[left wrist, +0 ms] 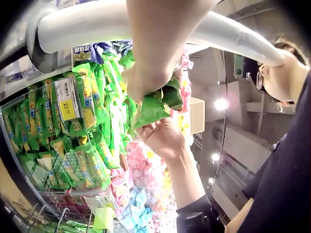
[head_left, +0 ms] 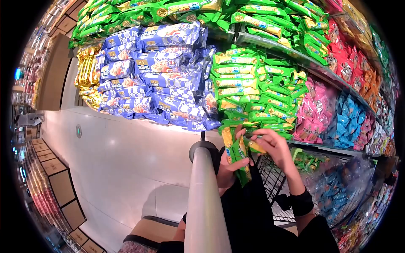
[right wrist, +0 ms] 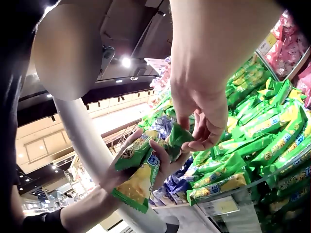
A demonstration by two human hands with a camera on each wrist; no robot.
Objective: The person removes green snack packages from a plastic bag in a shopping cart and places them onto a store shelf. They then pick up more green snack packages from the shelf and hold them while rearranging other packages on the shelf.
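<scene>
My left hand holds several green-and-yellow snack packets, its thumb across their front. In the right wrist view the packets fan out from the left hand, their crimped ends showing. Fingers of my right hand pinch the end of another green snack packet just beside that bunch. Seen from the left wrist, a green packet spans between the left hand above and the right hand below; the left fingertips are partly hidden there.
Stacked green packets fill the shelf just beyond my hands, with blue-and-white packs to the left. Pink packets and blue packets lie to the right. A black wire basket stands below; a grey pole rises in front.
</scene>
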